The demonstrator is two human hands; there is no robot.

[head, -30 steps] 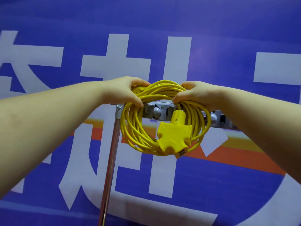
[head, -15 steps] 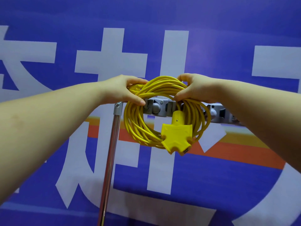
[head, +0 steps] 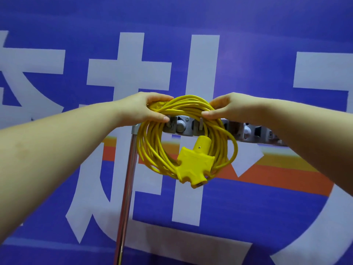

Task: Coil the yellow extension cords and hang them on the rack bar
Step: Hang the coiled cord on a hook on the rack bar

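Note:
A coiled yellow extension cord [head: 152,148] is held up in front of the grey rack bar [head: 181,127], its top loops lying just above the bar. My left hand [head: 143,109] grips the coil's upper left, where a yellow plug end is partly hidden under the fingers. My right hand [head: 227,108] grips the upper right of the coil. A yellow three-way socket block [head: 194,165] hangs at the coil's lower right. The bar carries grey hooks and knobs, seen through the coil's middle. I cannot tell whether the coil rests on a hook.
A shiny metal upright pole [head: 127,192] runs down from the bar's left end. The bar continues to the right [head: 254,133] behind my right forearm. A blue banner with large white characters and an orange stripe [head: 267,175] fills the background.
Both hands have lifted the coil slightly, and its top loops now sit higher against the bar. The grips on the coil are the same.

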